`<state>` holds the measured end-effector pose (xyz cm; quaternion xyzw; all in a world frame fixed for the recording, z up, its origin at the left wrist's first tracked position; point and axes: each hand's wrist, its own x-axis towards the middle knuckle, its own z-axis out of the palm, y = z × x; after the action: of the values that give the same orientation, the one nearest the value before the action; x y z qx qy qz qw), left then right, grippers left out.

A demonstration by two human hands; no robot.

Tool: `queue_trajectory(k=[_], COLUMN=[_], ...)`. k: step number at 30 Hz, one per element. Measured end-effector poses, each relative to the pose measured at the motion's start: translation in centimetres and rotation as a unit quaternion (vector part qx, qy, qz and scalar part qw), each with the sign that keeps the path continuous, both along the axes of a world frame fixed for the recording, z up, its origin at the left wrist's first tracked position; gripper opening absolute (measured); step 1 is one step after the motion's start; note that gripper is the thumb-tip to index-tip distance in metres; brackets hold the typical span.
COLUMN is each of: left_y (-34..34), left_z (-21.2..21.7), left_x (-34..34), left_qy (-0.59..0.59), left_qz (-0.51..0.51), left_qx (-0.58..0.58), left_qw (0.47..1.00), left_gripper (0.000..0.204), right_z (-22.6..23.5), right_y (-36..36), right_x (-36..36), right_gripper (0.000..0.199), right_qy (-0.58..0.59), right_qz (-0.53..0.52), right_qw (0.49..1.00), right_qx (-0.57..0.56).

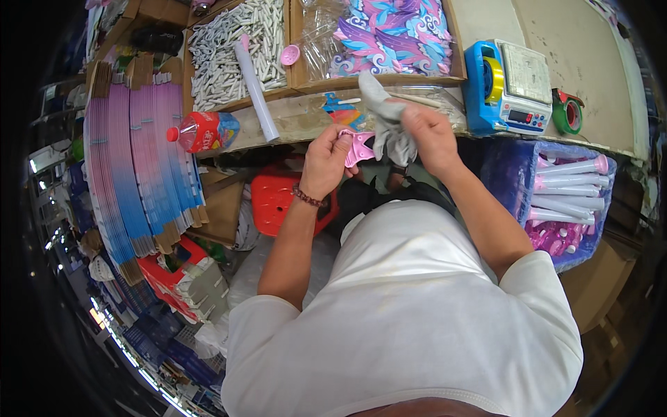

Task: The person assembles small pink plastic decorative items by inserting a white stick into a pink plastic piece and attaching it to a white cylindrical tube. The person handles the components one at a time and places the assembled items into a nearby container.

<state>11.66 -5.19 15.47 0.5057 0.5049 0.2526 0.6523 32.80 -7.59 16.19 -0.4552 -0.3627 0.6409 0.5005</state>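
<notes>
Near the front edge of the workbench, my left hand (324, 164) pinches a small pink plastic part (359, 150) with dark gaps along its right side. Close beside it, my right hand (432, 141) is closed on a greyish-white cloth glove (389, 124), whose upper end sticks up over the bench edge. The glove's lower folds hang just right of the pink part; whether they touch cannot be told. Behind the hands, a small colourful printed card (345, 115) lies on the bench. A pale tube (257, 90) with a pink end leans over a box of white parts.
Boxes hold white corded parts (229, 66) and purple-blue wing-shaped pieces (396, 38). A red-labelled bottle (208, 131) lies left; a scale (524, 83), blue tape dispenser (479, 104) and green tape roll (571, 115) sit right. Below are a red stool (272, 201) and a blue-lined bin (507, 187) of tubes.
</notes>
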Motion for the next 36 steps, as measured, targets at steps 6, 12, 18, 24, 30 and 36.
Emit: queue_trajectory(k=[6, 12, 18, 24, 30, 36], left_y=[-0.4, -0.7, -0.5, -0.6, -0.9, -2.0], left_z=[2.2, 2.4, 1.8, 2.4, 2.9, 2.8], left_x=[2.3, 1.8, 1.2, 0.9, 0.5, 0.6], left_qy=[0.063, 0.056, 0.038, 0.027, 0.046, 0.03], left_qz=[0.023, -0.086, -0.092, -0.091, -0.142, -0.115], left_qx=[0.024, -0.01, 0.062, -0.023, -0.018, -0.023], left_qw=[0.997, 0.995, 0.993, 0.995, 0.989, 0.993], left_gripper=[0.018, 0.022, 0.02, 0.019, 0.019, 0.019], right_z=[-0.3, 0.6, 2.0, 0.3, 1.5, 0.8], right_y=[-1.0, -0.3, 0.4, -0.4, -0.3, -0.8], right_x=[-1.5, 0.7, 0.9, 1.5, 1.1, -0.1], right_gripper=[0.031, 0.02, 0.025, 0.024, 0.021, 0.019], right_qy=[-0.375, -0.307, -0.219, -0.203, -0.163, -0.169], right_qz=[0.041, 0.177, 0.179, 0.172, 0.243, 0.214], right_qw=[0.886, 0.931, 0.958, 0.957, 0.955, 0.962], right_qx=[0.271, 0.091, -0.044, 0.119, -0.041, -0.019])
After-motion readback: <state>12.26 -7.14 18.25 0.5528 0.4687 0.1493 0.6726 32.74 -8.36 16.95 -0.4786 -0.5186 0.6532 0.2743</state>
